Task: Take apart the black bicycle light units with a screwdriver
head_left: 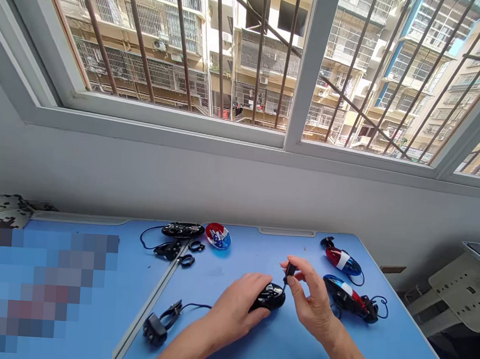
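My left hand point(236, 304) is wrapped round a glossy black oval housing point(271, 296) and holds it against the blue table. Between the thumb and fingers of my right hand point(308, 297) is a small screwdriver point(289, 270) with a black handle, upright, its tip at the right end of the housing. A cable runs from under my left hand to a black clamp piece point(156, 329) at the lower left. Part of the housing is hidden by my left fingers.
Another black housing point(183, 230), two black rings and a red-and-blue shell point(218, 236) lie at the back left. Two red, white and blue lights point(343, 260) point(344, 294) with cables lie at the right. A barred window is behind the table point(260, 251).
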Action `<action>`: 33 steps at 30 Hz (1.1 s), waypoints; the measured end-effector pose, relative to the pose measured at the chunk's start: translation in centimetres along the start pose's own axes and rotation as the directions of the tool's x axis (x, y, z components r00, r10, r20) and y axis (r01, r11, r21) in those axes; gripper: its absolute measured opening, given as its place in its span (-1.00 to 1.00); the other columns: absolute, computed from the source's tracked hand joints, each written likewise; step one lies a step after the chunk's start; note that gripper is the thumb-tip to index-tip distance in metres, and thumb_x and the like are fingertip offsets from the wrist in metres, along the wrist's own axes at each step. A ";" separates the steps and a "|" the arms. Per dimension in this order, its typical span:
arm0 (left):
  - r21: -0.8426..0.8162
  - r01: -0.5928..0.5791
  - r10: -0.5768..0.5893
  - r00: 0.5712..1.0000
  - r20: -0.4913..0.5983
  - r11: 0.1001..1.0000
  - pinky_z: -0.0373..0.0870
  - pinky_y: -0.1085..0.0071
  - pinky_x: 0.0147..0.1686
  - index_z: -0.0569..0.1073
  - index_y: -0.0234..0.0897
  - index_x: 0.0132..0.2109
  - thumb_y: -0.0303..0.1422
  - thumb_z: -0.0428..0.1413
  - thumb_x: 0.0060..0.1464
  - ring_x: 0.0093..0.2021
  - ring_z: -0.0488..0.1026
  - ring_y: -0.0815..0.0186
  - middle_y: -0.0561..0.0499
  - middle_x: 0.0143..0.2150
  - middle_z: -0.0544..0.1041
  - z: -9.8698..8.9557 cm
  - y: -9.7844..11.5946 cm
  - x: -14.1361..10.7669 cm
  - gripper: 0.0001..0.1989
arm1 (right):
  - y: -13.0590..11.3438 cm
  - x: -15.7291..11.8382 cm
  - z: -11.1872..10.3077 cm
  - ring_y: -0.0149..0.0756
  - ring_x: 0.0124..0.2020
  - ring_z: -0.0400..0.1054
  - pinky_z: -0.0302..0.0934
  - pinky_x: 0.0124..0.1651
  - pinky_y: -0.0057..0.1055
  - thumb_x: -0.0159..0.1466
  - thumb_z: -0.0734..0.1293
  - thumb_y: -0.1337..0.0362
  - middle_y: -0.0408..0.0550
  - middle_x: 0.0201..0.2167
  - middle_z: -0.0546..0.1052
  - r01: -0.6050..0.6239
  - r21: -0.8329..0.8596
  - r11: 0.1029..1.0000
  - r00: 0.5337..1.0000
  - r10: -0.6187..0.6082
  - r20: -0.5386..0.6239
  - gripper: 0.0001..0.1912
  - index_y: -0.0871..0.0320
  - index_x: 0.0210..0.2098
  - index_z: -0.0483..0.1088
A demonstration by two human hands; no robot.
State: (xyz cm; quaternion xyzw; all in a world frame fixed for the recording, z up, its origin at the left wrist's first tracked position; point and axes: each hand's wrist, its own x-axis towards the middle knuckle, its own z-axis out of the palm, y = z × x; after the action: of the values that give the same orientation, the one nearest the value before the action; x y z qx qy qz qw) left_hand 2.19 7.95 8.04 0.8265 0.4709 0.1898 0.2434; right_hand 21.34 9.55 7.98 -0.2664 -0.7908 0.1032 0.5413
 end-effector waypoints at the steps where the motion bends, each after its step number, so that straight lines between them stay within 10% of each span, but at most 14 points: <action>1: 0.001 -0.001 0.001 1.000 -0.003 1.000 0.34 0.21 -0.05 0.33 -0.14 0.08 -0.48 0.14 0.01 -0.02 0.39 0.09 -0.02 0.03 0.49 0.0 0.0 0.0 -0.54 | 0.0 -0.1 0.1 -0.27 -0.15 0.46 0.42 -0.31 -0.39 0.33 0.15 0.47 0.02 -0.14 0.53 0.002 -0.003 1.000 1.000 -0.002 0.005 -0.53 0.00 0.19 0.16; 33: -0.006 0.000 0.000 1.000 0.009 1.000 0.33 0.15 -0.02 0.35 -0.25 0.07 -0.49 0.12 0.03 -0.01 0.37 0.08 -0.08 0.02 0.47 0.0 0.2 0.0 -0.59 | 0.7 -0.4 0.7 -0.29 -0.18 0.50 0.44 -0.34 -0.45 0.34 0.19 0.44 0.03 -0.14 0.56 -0.116 -0.025 0.993 0.981 0.111 -0.158 -0.43 -0.02 0.30 0.07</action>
State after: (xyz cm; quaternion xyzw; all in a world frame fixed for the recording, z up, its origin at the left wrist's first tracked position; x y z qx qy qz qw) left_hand 2.33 7.85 8.18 0.8266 0.4691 0.1876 0.2480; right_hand 21.03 10.01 7.12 -0.3277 -0.7311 0.0992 0.5902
